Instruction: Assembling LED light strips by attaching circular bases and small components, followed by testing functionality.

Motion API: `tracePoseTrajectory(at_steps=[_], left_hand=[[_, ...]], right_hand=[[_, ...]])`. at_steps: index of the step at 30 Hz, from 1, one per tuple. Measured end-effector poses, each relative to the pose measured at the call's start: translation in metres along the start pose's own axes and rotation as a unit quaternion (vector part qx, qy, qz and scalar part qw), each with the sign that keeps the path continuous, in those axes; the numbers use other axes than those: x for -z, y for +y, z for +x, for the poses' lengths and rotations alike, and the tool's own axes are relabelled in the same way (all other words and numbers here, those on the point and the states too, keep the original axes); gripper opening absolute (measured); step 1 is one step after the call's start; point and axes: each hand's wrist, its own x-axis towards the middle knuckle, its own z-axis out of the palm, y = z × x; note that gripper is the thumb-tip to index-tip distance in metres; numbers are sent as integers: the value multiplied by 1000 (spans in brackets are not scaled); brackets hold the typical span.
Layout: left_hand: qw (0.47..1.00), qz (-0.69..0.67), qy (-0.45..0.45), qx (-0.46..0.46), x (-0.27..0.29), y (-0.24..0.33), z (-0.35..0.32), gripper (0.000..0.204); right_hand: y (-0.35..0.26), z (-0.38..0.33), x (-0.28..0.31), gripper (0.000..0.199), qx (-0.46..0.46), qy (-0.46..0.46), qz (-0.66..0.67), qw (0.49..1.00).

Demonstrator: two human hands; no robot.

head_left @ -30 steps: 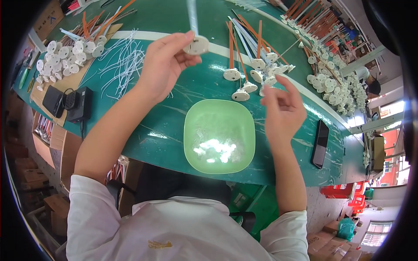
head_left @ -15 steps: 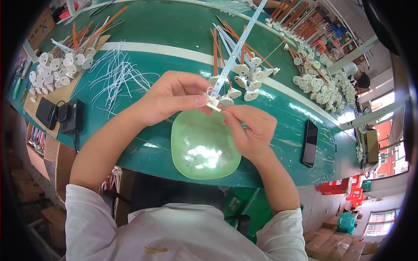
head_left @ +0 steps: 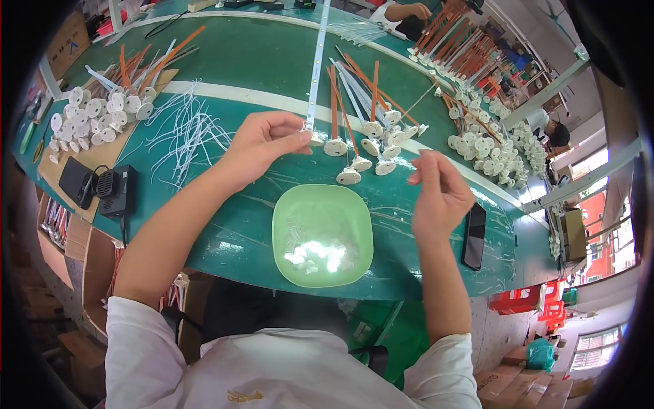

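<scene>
My left hand is closed on the lower end of a slim LED strip that points up and away, lit by a row of small yellowish chips. Beside the fingertips, part of a white round end piece shows at the strip's base. Well to the right, my right hand is raised with its fingers curled together; anything between them is too small to make out. Between and below the hands stands a light green bowl with small clear pieces in it.
Strips with white round bases lie beyond the bowl; others pile up at left and far right. Loose white wires, a black power box and a phone lie on the green table. Another person's hand works across it.
My right hand has come off the strip's white end piece and moved right. My left hand keeps hold of the strip, which now stands more upright and farther left.
</scene>
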Motion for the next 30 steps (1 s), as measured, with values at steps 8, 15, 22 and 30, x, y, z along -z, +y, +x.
tracePoseTrajectory(at_steps=[8, 15, 22, 30], left_hand=[[999, 29, 34, 18, -2, 12, -9, 23], [999, 37, 29, 7, -4, -3, 0, 23], [998, 62, 12, 1, 1, 1, -2, 31], [995, 94, 31, 26, 10, -7, -2, 34]], right_hand=[[-89, -18, 90, 8, 78, -51, -154, 984], [-151, -118, 208, 13, -4, -72, -138, 988], [-83, -236, 251, 10, -486, -317, -166, 797], [-120, -227, 220, 41, -223, -200, -539, 787]])
